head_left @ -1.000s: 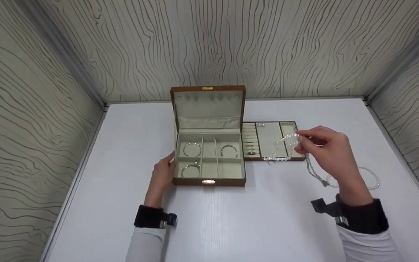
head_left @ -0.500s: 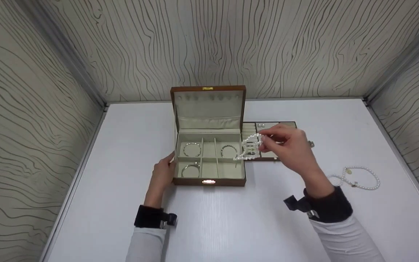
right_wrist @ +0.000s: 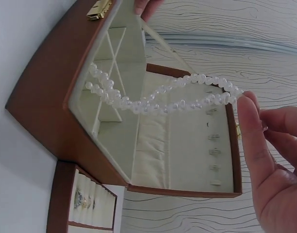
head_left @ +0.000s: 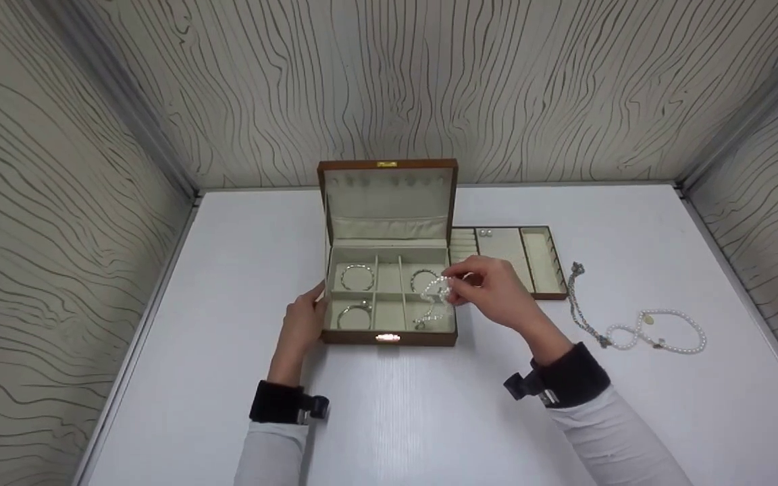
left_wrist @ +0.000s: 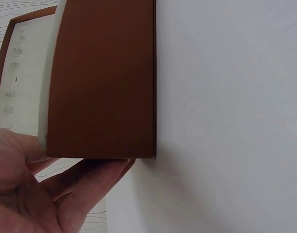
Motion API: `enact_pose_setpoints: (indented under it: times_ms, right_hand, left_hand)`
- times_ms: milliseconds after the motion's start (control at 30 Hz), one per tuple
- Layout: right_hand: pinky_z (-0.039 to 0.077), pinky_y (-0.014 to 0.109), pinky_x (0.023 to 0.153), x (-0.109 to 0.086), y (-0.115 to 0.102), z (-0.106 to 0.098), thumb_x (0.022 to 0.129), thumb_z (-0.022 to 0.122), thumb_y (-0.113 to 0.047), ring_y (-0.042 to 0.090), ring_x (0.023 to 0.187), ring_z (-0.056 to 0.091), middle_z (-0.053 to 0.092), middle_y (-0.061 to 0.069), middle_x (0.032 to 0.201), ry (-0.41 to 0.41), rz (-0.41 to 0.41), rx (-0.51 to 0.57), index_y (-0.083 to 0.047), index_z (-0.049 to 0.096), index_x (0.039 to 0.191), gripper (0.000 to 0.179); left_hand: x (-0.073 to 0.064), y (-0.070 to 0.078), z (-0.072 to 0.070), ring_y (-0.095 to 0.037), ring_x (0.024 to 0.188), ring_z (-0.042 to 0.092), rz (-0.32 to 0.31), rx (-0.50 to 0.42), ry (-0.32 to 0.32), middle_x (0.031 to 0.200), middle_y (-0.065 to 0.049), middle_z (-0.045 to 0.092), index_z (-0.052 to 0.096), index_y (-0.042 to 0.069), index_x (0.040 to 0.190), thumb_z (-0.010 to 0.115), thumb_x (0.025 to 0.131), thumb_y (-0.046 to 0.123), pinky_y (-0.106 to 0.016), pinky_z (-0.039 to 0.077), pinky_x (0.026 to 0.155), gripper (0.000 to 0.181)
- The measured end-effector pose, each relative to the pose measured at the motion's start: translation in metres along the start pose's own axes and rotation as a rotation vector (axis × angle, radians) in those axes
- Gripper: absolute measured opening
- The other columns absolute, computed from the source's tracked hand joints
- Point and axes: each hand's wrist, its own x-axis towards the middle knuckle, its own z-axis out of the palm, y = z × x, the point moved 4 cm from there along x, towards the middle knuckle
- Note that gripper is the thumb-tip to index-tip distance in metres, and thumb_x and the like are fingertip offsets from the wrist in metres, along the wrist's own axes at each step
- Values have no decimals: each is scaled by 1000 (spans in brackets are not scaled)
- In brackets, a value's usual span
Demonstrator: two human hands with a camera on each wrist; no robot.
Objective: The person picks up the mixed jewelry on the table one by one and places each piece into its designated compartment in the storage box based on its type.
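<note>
My right hand [head_left: 490, 287] pinches a string of pearls [right_wrist: 175, 106] between thumb and fingertips. The pearls hang in a doubled loop over the right front compartments of an open brown jewelry box [head_left: 389, 339], lined in cream. At the box's left wall, my left hand [head_left: 301, 324] holds on, its thumb at the rim and its fingers [left_wrist: 92, 187] along the outside. Silver bangles lie in the compartments: one bangle [head_left: 357, 277] at back left, another bangle [head_left: 352, 316] at front left, a third bangle [head_left: 424, 279] at back right, partly behind the pearls.
A shallow tray [head_left: 543, 295] with ring rolls and a pair of pearl earrings [head_left: 485, 232] sits right of the box. Farther right lie a bluish-silver chain [head_left: 581, 314] and a white pearl necklace [head_left: 686, 349]. The box lid [head_left: 389, 202] stands up behind.
My right hand has moved left with the string of pearls, from above the tray to over the box's right compartments. The left hand has stayed at the box.
</note>
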Motion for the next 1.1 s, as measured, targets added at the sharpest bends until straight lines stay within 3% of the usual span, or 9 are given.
enact_pose_setpoints:
  times_ms: [200,467,767,900,1100]
  right_hand:
    - [58,32,69,5,21,11,95,60,2,25,78,70,66,20,95,-68,70,26,9,66,112,19]
    - [58,32,69,9,46,21,96,58,3,24,77,70,67,20,94,-83,167,24,10,64,112,19]
    - [58,32,67,11,56,29,94,57,7,26,75,69,65,24,93,-92,172,14,13,63,110,18]
    - [58,33,60,12,58,30,94,57,6,22,68,68,66,15,85,-93,150,-100,10,65,108,17]
    - [54,32,62,13,56,36,91,65,-2,16,71,63,68,6,89,-91,70,-451,1,73,101,13]
  left_hand:
    - [2,-2,1,-16,65,51,-10,0,-2,94,-11,66,48,13,146,49,103,15,-29,43,56,43]
    - [1,0,1,-16,65,52,-6,38,-2,92,-11,67,48,11,145,49,103,18,-29,43,56,43]
    - [1,0,1,-15,61,48,1,21,-1,89,-12,66,48,11,145,49,103,15,-29,42,55,43]
    - [1,0,0,-15,61,48,2,17,0,89,-12,65,49,11,145,49,103,15,-29,42,55,43]
    - [1,1,0,-16,63,49,-3,15,1,92,-13,66,49,11,145,50,103,15,-29,42,55,43]
